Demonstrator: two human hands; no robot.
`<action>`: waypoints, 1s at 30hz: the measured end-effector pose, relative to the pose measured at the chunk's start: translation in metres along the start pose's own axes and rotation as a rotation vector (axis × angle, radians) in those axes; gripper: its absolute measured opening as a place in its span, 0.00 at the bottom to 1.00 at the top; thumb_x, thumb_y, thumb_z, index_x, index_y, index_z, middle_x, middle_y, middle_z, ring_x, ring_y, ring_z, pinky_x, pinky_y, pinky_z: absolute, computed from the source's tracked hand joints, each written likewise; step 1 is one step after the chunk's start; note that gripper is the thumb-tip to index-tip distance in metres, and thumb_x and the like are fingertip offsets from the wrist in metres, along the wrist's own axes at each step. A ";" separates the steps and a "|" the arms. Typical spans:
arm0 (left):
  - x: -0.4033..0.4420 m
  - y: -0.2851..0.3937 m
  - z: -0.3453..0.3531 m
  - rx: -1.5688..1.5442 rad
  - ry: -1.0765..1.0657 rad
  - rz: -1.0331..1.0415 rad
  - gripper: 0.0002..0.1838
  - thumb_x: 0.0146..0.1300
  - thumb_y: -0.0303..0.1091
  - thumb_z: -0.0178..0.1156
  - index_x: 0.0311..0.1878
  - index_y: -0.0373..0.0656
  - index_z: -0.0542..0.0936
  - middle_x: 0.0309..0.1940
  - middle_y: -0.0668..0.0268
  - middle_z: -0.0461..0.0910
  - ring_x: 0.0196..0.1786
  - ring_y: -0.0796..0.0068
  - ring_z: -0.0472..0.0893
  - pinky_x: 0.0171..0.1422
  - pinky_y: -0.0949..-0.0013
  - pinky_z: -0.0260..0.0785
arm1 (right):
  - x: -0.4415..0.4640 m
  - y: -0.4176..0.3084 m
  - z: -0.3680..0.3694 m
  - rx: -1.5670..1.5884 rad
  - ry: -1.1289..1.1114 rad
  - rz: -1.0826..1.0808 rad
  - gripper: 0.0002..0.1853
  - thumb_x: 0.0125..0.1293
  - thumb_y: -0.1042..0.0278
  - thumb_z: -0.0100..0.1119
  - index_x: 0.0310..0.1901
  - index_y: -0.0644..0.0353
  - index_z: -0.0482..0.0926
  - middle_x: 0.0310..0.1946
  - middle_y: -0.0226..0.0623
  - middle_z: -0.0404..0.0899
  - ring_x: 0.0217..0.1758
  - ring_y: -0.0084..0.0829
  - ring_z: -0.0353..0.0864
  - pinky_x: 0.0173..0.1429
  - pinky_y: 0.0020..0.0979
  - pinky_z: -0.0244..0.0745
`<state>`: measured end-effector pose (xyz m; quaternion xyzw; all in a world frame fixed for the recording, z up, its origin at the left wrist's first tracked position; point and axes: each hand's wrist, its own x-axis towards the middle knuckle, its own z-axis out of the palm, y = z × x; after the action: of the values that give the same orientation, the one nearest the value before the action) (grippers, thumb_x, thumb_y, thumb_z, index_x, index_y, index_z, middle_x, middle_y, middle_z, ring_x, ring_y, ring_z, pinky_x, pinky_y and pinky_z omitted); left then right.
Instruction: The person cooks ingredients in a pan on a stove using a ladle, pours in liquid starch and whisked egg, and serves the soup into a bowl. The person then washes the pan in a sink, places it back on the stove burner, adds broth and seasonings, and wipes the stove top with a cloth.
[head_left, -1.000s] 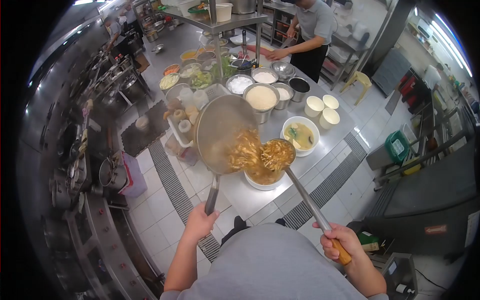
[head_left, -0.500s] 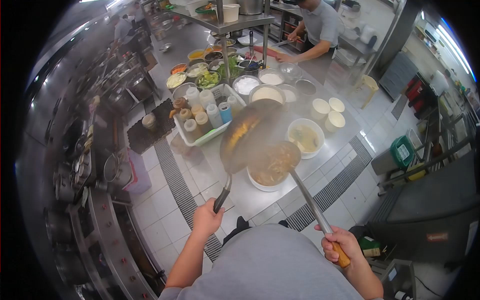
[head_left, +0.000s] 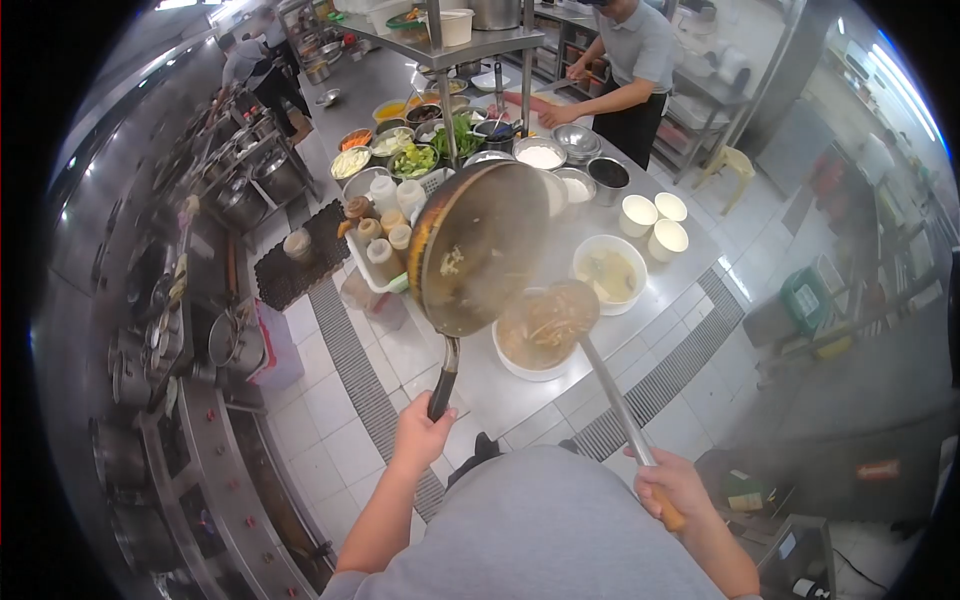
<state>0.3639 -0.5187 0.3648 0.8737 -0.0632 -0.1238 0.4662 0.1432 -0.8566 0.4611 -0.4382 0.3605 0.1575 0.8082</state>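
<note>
My left hand (head_left: 422, 432) is wrapped round the black handle of a wok (head_left: 480, 250), which is tipped steeply over the table, a few bits of food clinging inside it. My right hand (head_left: 672, 488) grips the wooden end of a long ladle (head_left: 618, 400). The ladle's bowl, with food in it, is over a white bowl (head_left: 532, 372) that holds noodles and broth. Steam blurs this part. Just beyond stands a second white bowl (head_left: 638, 298) with a pale soup.
Squeeze bottles stand in a white basket (head_left: 372, 283) left of the wok. Farther back are several ingredient containers (head_left: 412, 162) under a metal shelf. Three white cups (head_left: 668, 241) stand on the right. A co-worker (head_left: 635, 60) is across the table.
The noodles that filled the wok a second ago are mostly out of it. The wok has tipped up and turned, with its inside now facing the ladle. Steam has spread to the right.
</note>
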 end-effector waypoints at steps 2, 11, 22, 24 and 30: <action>-0.002 0.002 -0.001 -0.102 -0.030 -0.052 0.10 0.62 0.34 0.70 0.37 0.40 0.78 0.23 0.67 0.76 0.28 0.76 0.76 0.35 0.66 0.69 | 0.007 0.006 -0.003 -0.024 0.001 -0.014 0.26 0.68 0.74 0.55 0.67 0.69 0.68 0.21 0.34 0.73 0.12 0.24 0.67 0.15 0.26 0.62; -0.013 -0.012 -0.002 -0.374 -0.087 -0.188 0.09 0.63 0.29 0.69 0.37 0.40 0.76 0.20 0.71 0.74 0.19 0.82 0.72 0.23 0.72 0.64 | 0.013 0.013 -0.002 -0.208 0.025 -0.091 0.26 0.68 0.74 0.56 0.67 0.67 0.68 0.21 0.33 0.73 0.13 0.24 0.69 0.17 0.25 0.64; -0.013 -0.005 -0.001 -0.361 -0.123 -0.184 0.08 0.64 0.30 0.66 0.38 0.39 0.76 0.20 0.71 0.74 0.19 0.81 0.73 0.23 0.72 0.65 | -0.004 -0.001 -0.010 0.167 -0.048 -0.009 0.26 0.70 0.74 0.53 0.68 0.69 0.66 0.20 0.34 0.70 0.11 0.24 0.67 0.15 0.27 0.61; -0.011 -0.004 -0.004 -0.380 -0.142 -0.193 0.07 0.64 0.29 0.66 0.37 0.39 0.76 0.20 0.70 0.74 0.19 0.81 0.73 0.23 0.72 0.65 | -0.009 -0.001 -0.017 0.185 -0.127 -0.028 0.25 0.71 0.73 0.52 0.69 0.69 0.65 0.21 0.35 0.70 0.11 0.25 0.66 0.15 0.27 0.61; -0.012 0.011 -0.015 -0.366 -0.348 -0.250 0.07 0.64 0.29 0.65 0.37 0.39 0.77 0.19 0.70 0.74 0.19 0.80 0.73 0.24 0.72 0.64 | -0.036 -0.002 -0.010 0.300 -0.228 -0.060 0.27 0.72 0.73 0.51 0.71 0.70 0.63 0.22 0.38 0.70 0.11 0.26 0.66 0.15 0.29 0.62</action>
<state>0.3566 -0.5099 0.3834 0.7418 -0.0107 -0.3378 0.5793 0.1155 -0.8637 0.4850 -0.3024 0.2731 0.1265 0.9044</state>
